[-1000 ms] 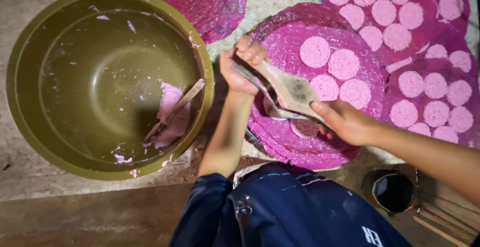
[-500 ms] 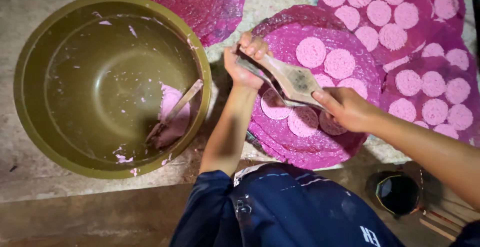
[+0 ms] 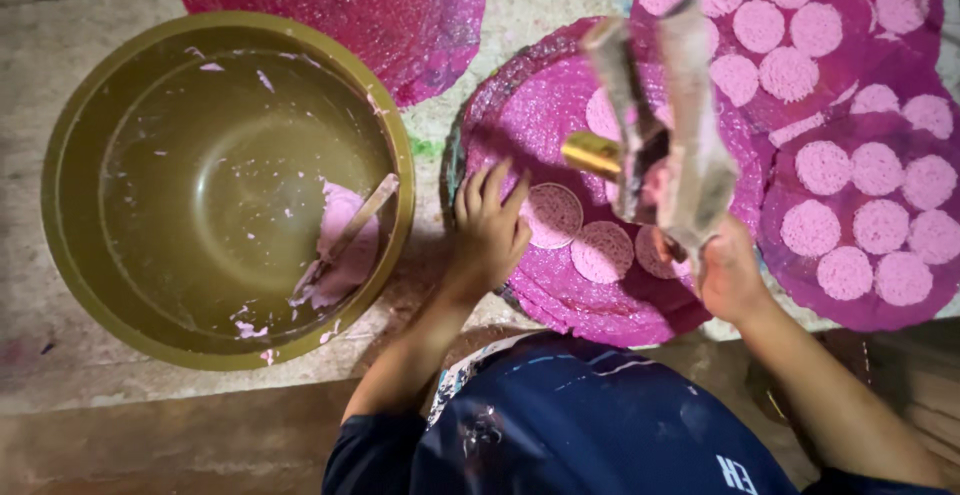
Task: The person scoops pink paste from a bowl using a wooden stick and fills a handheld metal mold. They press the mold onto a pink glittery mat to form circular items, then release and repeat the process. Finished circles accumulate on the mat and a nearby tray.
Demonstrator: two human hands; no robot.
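At far left, the large round olive-green plastic basin stands on the pale stone floor, as it did a half-second ago; a lump of pink paste lies on its bottom at the right, with a narrow wooden stick leaning in it, both unmoved. Behind the basin, a magenta woven mat lies flat. Next to the right, my left hand has changed position: earlier it was raised against the tool, and it now rests palm-down on the near edge of the round magenta mat in front of me, fingers spread apart, holding nothing. Just beside its fingertips lie pale pink round discs, three in a row on that mat. Right of them, my right hand is clamped around the handle of a paste-smeared two-bladed wooden press tool with a brass-coloured cylinder at its side. A half-second ago this tool lay low across the mat between both hands; it is now lifted toward the camera, upright and blurred, held by the right hand alone above the discs. At far right, further magenta mats carry many more pink discs, unchanged.
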